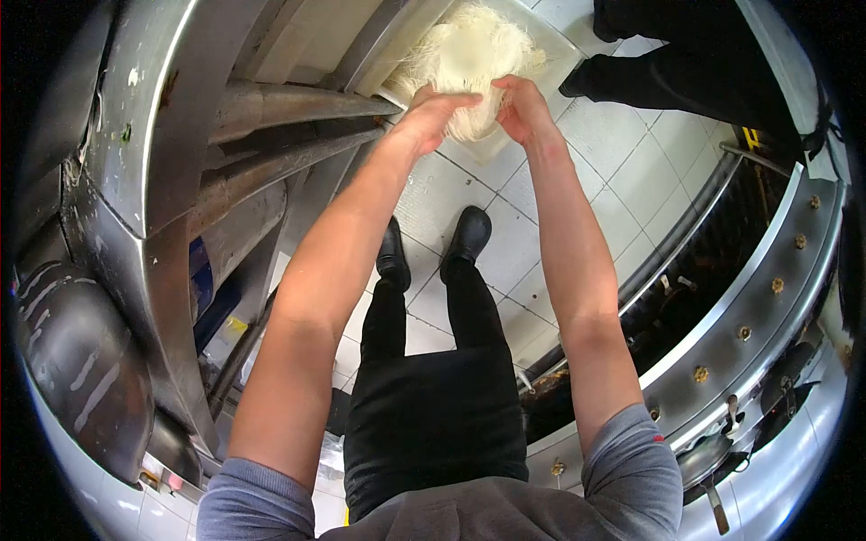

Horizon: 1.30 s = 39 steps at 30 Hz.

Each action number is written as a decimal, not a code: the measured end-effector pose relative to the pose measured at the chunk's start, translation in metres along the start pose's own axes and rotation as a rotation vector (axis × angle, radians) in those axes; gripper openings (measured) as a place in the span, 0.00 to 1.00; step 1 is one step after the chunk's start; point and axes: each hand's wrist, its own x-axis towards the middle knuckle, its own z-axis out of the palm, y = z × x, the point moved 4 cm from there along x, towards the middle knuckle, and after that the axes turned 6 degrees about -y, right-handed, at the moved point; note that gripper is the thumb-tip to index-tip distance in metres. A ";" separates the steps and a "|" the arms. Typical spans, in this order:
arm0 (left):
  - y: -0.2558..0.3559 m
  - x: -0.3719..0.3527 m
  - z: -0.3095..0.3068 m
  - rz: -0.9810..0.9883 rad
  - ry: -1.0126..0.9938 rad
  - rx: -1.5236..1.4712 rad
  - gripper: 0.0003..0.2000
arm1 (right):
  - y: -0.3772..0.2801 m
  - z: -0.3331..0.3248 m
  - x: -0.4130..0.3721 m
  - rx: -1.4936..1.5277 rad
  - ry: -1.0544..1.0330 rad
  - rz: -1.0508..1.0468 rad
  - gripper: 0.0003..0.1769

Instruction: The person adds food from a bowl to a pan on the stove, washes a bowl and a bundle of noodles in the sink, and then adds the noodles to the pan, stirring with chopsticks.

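A large tangled mass of thin, pale noodles (469, 52) fills the top middle of the head view, in or just above a translucent white tub (561, 61). From the left, my left hand (431, 117) grips the near side of the strands, its thumb pointing right across them. My right hand (525, 110) curls its fingers around the right side of the same mass. Some strands hang between the two hands. The fingers under the noodles are hidden, as is most of the tub's inside.
Left of me stands a steel counter (171, 117) with thick pipes (289, 108) below. A stove front with knobs (778, 285) and a rail curves along the right. Another person's dark-trousered legs (686, 86) are at the top right. Pale tiles (622, 167) cover the floor.
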 end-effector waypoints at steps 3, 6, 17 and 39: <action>0.010 -0.009 0.010 0.106 0.022 0.148 0.27 | -0.012 0.030 -0.022 -0.451 0.141 0.017 0.26; 0.013 -0.012 0.012 0.166 0.020 0.140 0.24 | -0.008 0.022 -0.020 -0.498 0.184 -0.066 0.28; 0.000 -0.003 -0.005 0.096 0.165 -0.341 0.16 | -0.011 0.022 -0.025 -0.281 0.234 -0.128 0.23; 0.005 0.040 -0.016 0.312 0.411 0.110 0.22 | -0.011 -0.026 -0.040 -0.307 0.464 -0.603 0.23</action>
